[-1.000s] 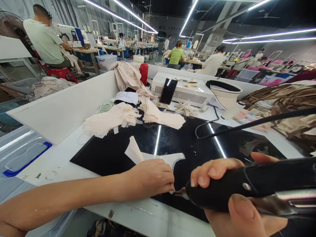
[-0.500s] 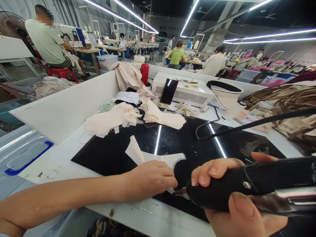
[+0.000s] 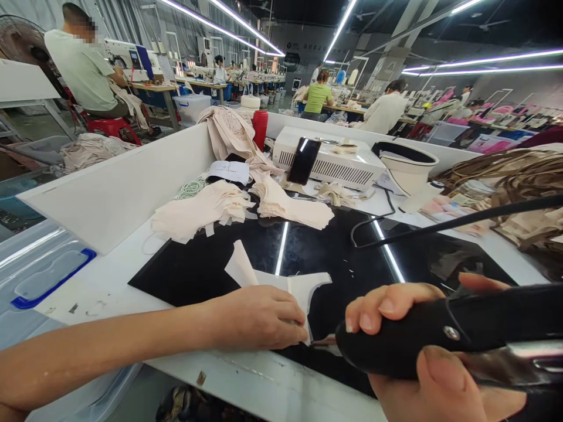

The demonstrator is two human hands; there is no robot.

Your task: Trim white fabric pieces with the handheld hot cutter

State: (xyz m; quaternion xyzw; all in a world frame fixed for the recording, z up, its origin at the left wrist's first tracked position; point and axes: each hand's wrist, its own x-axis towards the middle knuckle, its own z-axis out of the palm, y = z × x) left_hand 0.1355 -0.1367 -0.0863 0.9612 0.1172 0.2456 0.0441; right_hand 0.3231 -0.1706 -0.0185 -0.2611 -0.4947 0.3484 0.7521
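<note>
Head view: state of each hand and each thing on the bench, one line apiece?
Left hand: flat, pressing down the fabric piece.
Right hand: gripped around the black tool.
Black tool: held level, tip at the fabric's edge.
Fabric piece: on the black mat, one corner folded up.
Black mat: flat on the bench.
Phone: propped upright, screen dark.
Fabric stacks: piled loosely.

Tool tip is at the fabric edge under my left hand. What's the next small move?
Probably ease the black tool along the cream fabric piece; its tip already meets the edge beside the left hand pinning it, and the right hand grips it.
</note>
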